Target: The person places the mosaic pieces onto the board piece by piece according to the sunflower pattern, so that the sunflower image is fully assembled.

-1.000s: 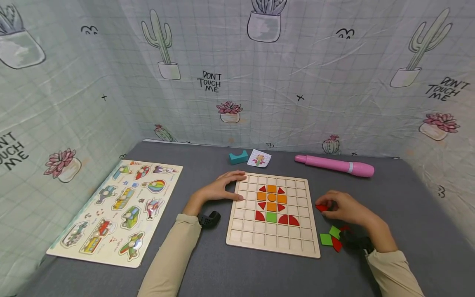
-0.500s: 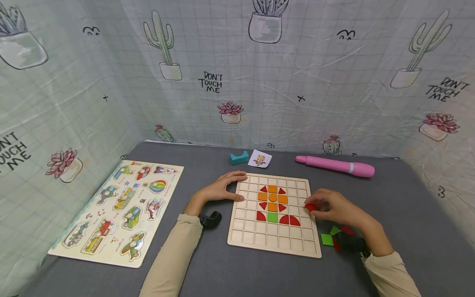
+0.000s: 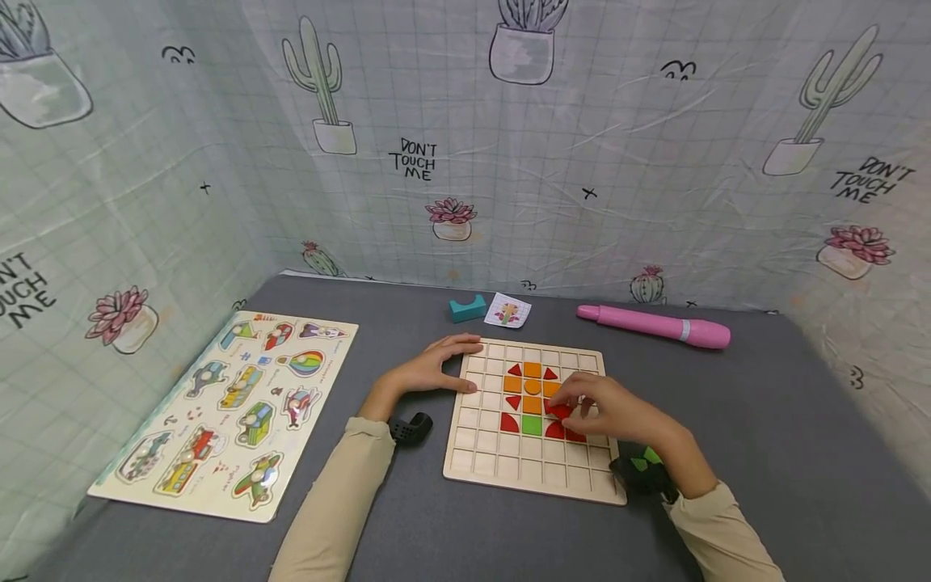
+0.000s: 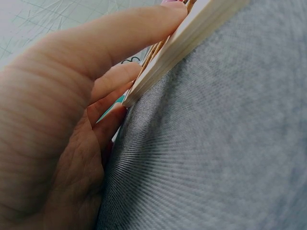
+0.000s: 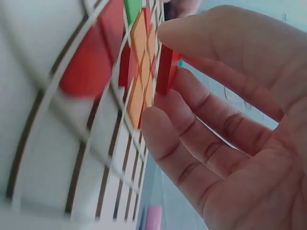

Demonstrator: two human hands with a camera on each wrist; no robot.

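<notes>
A wooden grid board (image 3: 502,467) lies flat on the dark table. On it sit orange pieces (image 3: 532,370), small red triangles, rounded red pieces (image 3: 509,423) and a green square (image 3: 532,425). My left hand (image 3: 429,373) rests at the board's left edge with fingers spread; in the left wrist view its thumb (image 4: 144,31) lies on the board's top. My right hand (image 3: 614,412) is over the right half of the pattern. Between thumb and fingers it pinches a red piece (image 5: 167,69), which is just above the board. The hand hides some pieces below it.
Green loose pieces (image 3: 646,459) lie right of the board, partly behind the right wrist's black camera. A vehicle picture puzzle (image 3: 218,503) lies at left. Behind the board are a teal block (image 3: 467,309), a small pattern card (image 3: 507,310) and a pink stick-shaped object (image 3: 655,323).
My right hand has carried the red piece leftward from beside the board to over the pattern. My left hand has stayed at the board's edge.
</notes>
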